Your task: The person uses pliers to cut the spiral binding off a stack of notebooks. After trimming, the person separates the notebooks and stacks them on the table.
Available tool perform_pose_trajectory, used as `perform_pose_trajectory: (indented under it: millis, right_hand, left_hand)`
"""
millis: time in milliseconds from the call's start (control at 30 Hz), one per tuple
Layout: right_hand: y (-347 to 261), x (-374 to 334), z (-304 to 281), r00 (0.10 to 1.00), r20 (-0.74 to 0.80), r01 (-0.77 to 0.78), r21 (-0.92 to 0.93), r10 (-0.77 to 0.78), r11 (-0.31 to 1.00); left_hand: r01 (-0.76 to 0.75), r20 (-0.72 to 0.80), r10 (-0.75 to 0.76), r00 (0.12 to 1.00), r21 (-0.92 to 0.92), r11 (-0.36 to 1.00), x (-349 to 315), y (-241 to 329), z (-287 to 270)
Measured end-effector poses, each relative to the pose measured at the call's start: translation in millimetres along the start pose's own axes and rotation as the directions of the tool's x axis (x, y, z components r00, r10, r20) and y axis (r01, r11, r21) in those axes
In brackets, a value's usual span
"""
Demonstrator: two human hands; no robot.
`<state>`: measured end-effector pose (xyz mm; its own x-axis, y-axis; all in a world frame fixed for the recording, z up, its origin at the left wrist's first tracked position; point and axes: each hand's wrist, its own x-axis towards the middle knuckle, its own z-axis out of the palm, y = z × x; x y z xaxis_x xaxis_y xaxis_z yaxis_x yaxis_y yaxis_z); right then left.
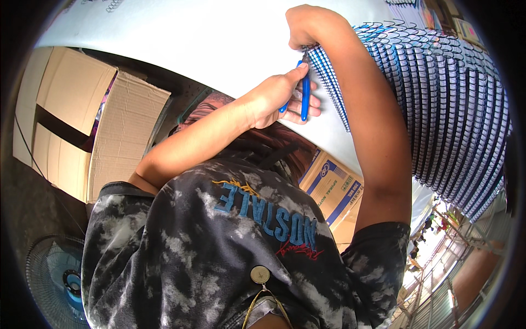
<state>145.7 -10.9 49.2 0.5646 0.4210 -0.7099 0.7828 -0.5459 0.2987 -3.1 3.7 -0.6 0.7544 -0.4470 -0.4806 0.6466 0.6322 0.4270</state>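
My left hand (271, 96) holds a pair of blue-handled pliers (306, 96), thumb on one side and fingers loosely behind the spread handles. The dark jaws point away from me and meet the near corner of a long row of wire-spiral-bound notebooks (455, 120). At that same corner my right hand (309, 27) is bent over with its fingers curled in. What those fingertips grip is hidden behind the hand. White and blue page edges with dark wire loops fan out from there, under and beyond my right forearm.
The notebooks lie on a white table (181, 27). Open cardboard boxes (129, 131) stand at the left, and another printed carton (334, 189) sits below the table's near edge. A blue fan (60, 282) is at lower left; metal racks (438, 268) show at lower right.
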Motion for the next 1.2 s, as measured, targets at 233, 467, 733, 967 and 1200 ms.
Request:
perform_pose_trajectory:
  millis: [233, 467, 733, 967, 1200]
  right_hand:
    - [3, 5, 5, 0.999, -0.037, -0.008, 0.015, 0.009, 1.0]
    - [8, 11, 10, 0.999, -0.049, 0.013, 0.023, -0.011, 1.0]
    - [9, 14, 10, 0.999, -0.042, 0.015, 0.028, -0.013, 1.0]
    - [10, 19, 10, 1.0, -0.008, -0.002, 0.015, 0.002, 1.0]
    - [11, 19, 9, 1.0, -0.002, 0.004, 0.003, -0.004, 1.0]
  left_hand:
    - [0.031, 0.013, -0.031, 0.999, -0.005, 1.0, -1, 2, -5]
    - [0.043, 0.014, -0.043, 0.999, 0.007, 0.999, -1, 5, -5]
    - [0.057, 0.029, -0.057, 0.998, -0.014, 0.998, 0, 5, -7]
    - [0.034, 0.04, -0.033, 0.999, -0.033, 0.999, 8, 5, -14]
    - [0.013, 0.006, -0.014, 1.0, 0.131, 0.991, -5, 2, -3]
